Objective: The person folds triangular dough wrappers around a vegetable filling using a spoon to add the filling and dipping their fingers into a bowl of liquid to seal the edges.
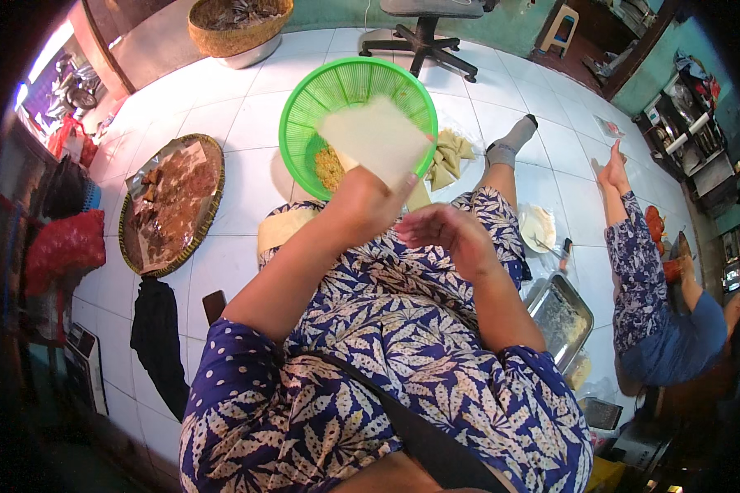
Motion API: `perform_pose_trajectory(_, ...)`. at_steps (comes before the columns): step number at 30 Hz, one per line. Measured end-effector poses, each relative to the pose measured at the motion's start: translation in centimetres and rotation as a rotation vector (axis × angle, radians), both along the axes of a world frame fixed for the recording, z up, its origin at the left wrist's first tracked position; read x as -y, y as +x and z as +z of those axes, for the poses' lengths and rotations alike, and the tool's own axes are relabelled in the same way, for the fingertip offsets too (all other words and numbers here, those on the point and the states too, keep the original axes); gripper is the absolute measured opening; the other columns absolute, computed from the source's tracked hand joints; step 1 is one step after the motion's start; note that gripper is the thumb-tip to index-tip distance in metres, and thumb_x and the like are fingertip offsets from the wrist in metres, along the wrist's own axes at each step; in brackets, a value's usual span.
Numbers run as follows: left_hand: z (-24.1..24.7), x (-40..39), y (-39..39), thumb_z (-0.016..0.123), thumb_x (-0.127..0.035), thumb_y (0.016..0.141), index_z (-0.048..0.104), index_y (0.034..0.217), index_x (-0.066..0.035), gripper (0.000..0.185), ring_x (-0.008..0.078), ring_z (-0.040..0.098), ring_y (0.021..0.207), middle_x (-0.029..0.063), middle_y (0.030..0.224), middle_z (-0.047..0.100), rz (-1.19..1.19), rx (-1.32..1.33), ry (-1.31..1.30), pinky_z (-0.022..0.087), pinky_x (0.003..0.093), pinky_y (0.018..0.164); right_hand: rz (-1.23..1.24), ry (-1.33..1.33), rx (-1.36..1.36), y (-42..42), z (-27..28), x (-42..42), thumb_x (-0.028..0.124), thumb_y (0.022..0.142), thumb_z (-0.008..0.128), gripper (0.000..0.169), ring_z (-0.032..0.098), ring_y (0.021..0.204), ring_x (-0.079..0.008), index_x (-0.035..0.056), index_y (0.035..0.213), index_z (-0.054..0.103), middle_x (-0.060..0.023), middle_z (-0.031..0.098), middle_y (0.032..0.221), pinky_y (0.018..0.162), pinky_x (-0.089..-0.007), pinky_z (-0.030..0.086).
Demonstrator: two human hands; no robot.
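My left hand (365, 206) holds a thin pale pastry sheet (376, 135), blurred, up over a green plastic colander (296, 117). Shredded yellow-orange filling (328, 169) lies in the colander's near left part, partly covered by the sheet. Beside the left hand, my right hand (450, 237) hovers above my lap with its fingers loosely bent and nothing visible in it. Another pastry piece (418, 198) shows just beyond the right fingers. A stack of pale wrappers (288, 228) rests on my left thigh. Folded triangular pastries (450, 157) are heaped on clear plastic right of the colander.
To my right are a plate of white paste (536, 225), a dark-handled utensil (566, 249) and a metal tray (583, 296) with pale residue. Another person (666, 333) sits farther right. A round woven tray (216, 203) lies left, near a black cloth (154, 333) and a phone (214, 305).
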State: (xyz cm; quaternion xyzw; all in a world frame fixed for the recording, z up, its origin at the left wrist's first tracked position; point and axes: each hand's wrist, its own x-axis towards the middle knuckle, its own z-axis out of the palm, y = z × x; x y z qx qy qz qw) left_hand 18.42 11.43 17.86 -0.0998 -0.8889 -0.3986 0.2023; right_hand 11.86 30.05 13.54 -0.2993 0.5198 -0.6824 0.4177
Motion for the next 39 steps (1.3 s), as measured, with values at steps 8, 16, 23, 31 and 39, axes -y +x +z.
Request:
perform_pose_trajectory(8,-3.3,0.0,-0.8,0.045,0.011,0.061,0.043,0.129,-0.001,0.068,0.0372,0.046,0.117,0.0213,0.125,0.05,-0.028,-0.208,-0.082,0.036,0.0395,0.101,-0.041,-0.542,0.967,0.9,-1.3,0.2,0.047,0.089,0.041,0.061,0.052,0.113,-0.0331,0.0033,0.131,0.04,-0.0151,0.052,0.125,0.091,-0.0549,0.042)
perform_pose_trajectory(16,-6.9,-3.3,1.2,0.044,0.012,0.066,0.042,0.131,-0.001,0.066,0.0266,0.049,0.117,0.0151,0.123,0.052,-0.163,0.219,0.624,0.035,0.034,0.101,-0.263,-0.344,0.587,0.5,-0.8,0.5,0.0,0.075,0.051,0.039,0.062,0.095,-0.0263,-0.0009,0.114,0.049,-0.0126,0.059,0.106,0.076,-0.0411,0.056)
perform_pose_trajectory(23,-9.0,-1.3,1.9,0.047,-0.039,0.089,0.044,0.129,0.002,0.058,0.0236,0.048,0.119,0.0154,0.123,0.053,-0.25,0.745,1.254,0.034,0.0337,0.102,-0.241,-0.089,0.051,-4.5,3.1,-2.1,-0.001,0.069,0.051,0.03,0.059,0.083,-0.0149,-0.0018,0.098,0.061,-0.0053,0.061,0.089,0.076,-0.0257,0.047)
perform_pose_trajectory(31,-11.5,-2.0,-0.9,0.029,-0.068,0.085,0.046,0.124,0.001,0.081,0.0325,0.051,0.113,0.0203,0.124,0.051,-0.422,0.913,1.571,0.037,0.0437,0.1,0.347,0.398,-1.106,2.8,6.0,0.8,0.012,0.074,0.053,0.026,0.063,0.068,-0.0279,0.0153,0.097,0.064,-0.0144,0.063,0.075,0.062,-0.0369,0.048)
perform_pose_trajectory(39,-6.2,2.6,-4.0,0.05,-0.025,0.086,0.033,0.132,-0.001,0.054,0.032,0.054,0.106,0.0191,0.122,0.052,-0.364,0.463,1.536,0.044,0.0435,0.092,0.185,0.72,-1.07,2.8,2.9,0.5,0.026,0.08,0.056,0.031,0.064,0.073,-0.0263,0.015,0.109,0.061,-0.0141,0.065,0.08,0.066,-0.0364,0.049)
